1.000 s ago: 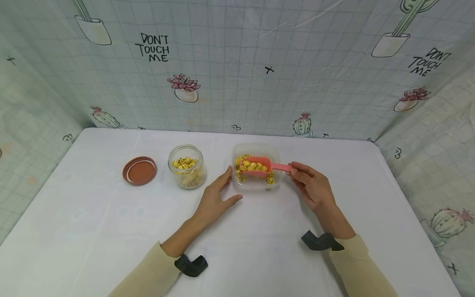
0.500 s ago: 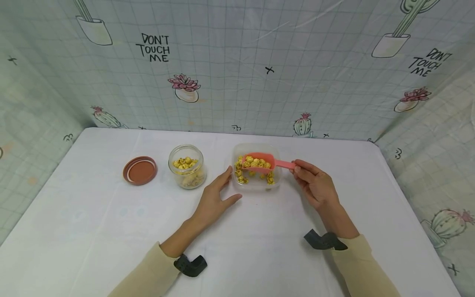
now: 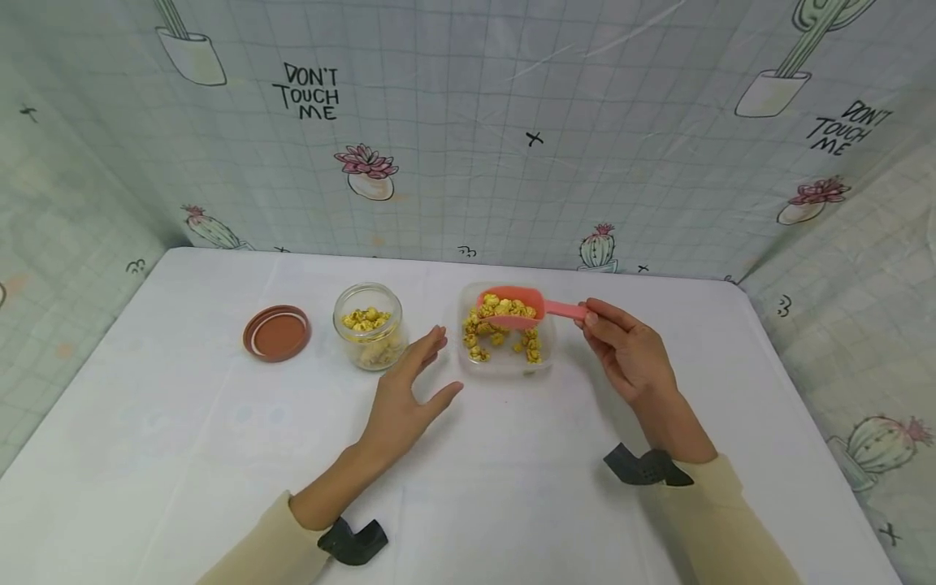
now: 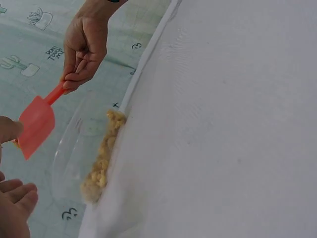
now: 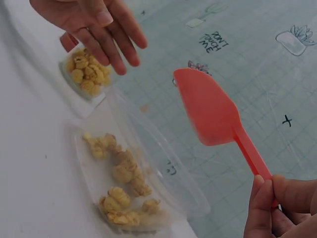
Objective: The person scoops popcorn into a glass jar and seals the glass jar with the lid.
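Observation:
My right hand (image 3: 630, 351) pinches the handle of a red scoop (image 5: 210, 106) between thumb and fingers. Popcorn (image 3: 504, 307) fills the scoop, which is raised over a clear plastic container (image 3: 471, 367). Some yellow popcorn (image 5: 126, 171) lies scattered inside that container. My left hand (image 3: 400, 405) is just left of the container, thumb and fingers spread, holding nothing. Beside its fingertips stands an open glass jar (image 3: 368, 296), partly filled with popcorn. In the right wrist view, the left hand's fingers (image 5: 116, 42) extend between jar and scoop.
A brown round lid (image 3: 276, 334) lies on the white-covered table (image 3: 512, 487), left of the jar. A printed cloth backdrop (image 3: 468, 122) rises behind the table and along both sides.
The loaded scoop has risen from the popcorn in the container, and my right hand has moved up and slightly right. My left hand has drawn away from the container's side toward the left.

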A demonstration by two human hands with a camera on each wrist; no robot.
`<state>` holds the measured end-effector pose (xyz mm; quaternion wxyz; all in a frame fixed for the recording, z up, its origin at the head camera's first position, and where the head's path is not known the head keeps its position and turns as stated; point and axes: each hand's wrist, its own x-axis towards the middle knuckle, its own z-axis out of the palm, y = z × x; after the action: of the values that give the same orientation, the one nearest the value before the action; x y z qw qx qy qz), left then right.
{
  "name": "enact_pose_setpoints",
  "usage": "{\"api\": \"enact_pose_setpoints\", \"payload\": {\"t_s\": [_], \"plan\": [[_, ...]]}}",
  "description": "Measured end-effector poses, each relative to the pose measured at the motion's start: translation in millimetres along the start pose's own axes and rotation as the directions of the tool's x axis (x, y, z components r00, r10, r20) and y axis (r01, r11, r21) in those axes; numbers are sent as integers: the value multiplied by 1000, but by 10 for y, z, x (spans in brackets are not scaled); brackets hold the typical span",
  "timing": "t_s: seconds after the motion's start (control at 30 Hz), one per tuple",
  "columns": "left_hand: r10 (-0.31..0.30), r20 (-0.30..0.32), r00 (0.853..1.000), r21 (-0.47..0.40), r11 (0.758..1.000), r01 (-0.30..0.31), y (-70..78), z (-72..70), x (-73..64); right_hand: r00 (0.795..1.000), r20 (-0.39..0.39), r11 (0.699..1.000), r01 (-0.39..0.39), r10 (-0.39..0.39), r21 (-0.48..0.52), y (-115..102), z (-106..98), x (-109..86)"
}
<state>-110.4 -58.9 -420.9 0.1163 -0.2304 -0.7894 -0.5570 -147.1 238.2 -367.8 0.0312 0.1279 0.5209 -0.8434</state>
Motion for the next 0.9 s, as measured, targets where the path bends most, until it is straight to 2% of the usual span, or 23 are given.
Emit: {"api": "enact_pose_setpoints", "payload": {"t_s": [0.1,0.17,0.23,0.33,0.4,0.43,0.47,0.53,0.67,0.73,0.83,0.9], "plan": [[105,-69,992,-1,994,-106,61,-123,-22,1000,18,1000,13,-14,14,-46,70,-6],[180,-113,977,17,984,-179,108,-218,-27,999,25,1000,20,-20,15,-71,119,-6],[256,-162,953,31,966,-255,169,-321,-21,999,28,1000,23,-23,10,-88,170,-7],[362,-244,899,98,932,-349,278,-474,-2,999,30,1000,19,-19,12,-99,253,-9],[396,-298,868,153,918,-367,326,-569,9,999,42,1000,14,-15,23,-99,310,-11],[400,-320,859,177,916,-361,337,-614,12,999,47,1000,12,-14,27,-98,341,-13],[391,-338,856,192,919,-344,335,-656,10,999,51,1000,11,-12,27,-96,372,-14],[347,-360,866,198,936,-292,295,-726,14,998,61,1000,11,-12,23,-91,432,-11],[177,-350,920,147,980,-133,160,-798,10,998,60,1000,14,-14,2,-79,557,1],[78,-329,941,121,992,-40,92,-805,0,998,61,1000,15,-14,-12,-70,621,9],[-64,-284,957,50,995,82,14,-804,-14,998,59,999,12,-10,-39,-54,717,21],[-138,-245,960,8,990,144,-21,-801,-13,998,62,998,7,-4,-56,-41,776,29]]}}
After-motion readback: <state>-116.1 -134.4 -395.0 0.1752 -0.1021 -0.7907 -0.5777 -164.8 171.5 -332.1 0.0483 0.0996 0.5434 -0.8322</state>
